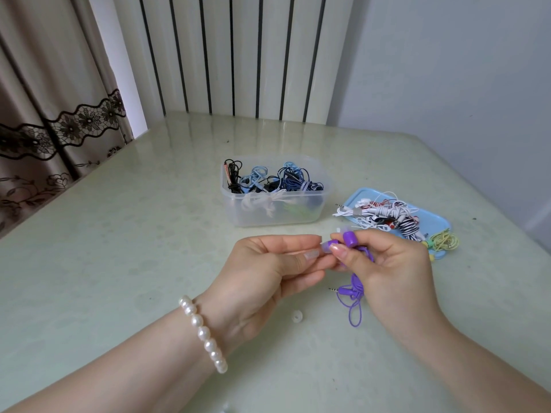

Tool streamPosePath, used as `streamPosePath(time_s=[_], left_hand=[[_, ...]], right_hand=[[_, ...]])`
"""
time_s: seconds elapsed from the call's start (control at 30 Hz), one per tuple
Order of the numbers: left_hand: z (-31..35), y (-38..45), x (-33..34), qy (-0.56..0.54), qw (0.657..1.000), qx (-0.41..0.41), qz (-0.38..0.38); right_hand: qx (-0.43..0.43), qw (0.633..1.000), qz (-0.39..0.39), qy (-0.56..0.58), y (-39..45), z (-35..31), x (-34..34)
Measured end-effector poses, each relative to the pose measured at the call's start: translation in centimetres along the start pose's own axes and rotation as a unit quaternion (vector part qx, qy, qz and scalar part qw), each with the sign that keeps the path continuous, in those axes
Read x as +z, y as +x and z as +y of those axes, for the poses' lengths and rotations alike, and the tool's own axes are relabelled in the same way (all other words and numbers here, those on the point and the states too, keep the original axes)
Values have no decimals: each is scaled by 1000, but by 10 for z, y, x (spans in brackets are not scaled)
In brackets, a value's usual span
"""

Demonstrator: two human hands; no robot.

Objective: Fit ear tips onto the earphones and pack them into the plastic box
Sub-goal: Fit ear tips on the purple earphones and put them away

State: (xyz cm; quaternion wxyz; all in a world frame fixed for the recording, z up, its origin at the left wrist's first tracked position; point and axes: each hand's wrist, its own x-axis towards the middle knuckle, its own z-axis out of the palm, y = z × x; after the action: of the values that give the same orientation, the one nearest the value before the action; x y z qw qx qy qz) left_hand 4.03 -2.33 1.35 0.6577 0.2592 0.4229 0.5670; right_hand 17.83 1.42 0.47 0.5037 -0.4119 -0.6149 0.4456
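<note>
A person sits at a pale table, hands raised just above it and meeting at the fingertips. The right hand curls round purple earphones, pinching one bud so its nozzle points left; the cable and plug dangle below the fist. The left hand pinches something small against that nozzle, likely an ear tip being pushed on, though it is mostly hidden. A spare tip lies on the table below the hands. Beyond them stands the clear box, already holding coiled earphones. To its right, a blue tray holds more waiting sets.
</note>
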Motion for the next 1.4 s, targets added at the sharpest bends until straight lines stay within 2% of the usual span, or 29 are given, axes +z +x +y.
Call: streamPosePath(time_s=[0.13,0.3,0.43,0.7,1.4], left_hand=[[3,1,1,1,1000,8,2],[-1,3,0,11,1000,15,9],[-3,5,0,8,1000,19,8],[-5,6,0,14,998,51,30],[-11,2,3,99,991,89,31]], right_hand=[[120,979,-62,150,3,-7,-7],[162,969,-90,163,1,-11,-8],[154,970,-89,165,2,-9,-10],[84,988,-65,110,1,-9,-9],[85,993,-26,77,3,-5,-6]])
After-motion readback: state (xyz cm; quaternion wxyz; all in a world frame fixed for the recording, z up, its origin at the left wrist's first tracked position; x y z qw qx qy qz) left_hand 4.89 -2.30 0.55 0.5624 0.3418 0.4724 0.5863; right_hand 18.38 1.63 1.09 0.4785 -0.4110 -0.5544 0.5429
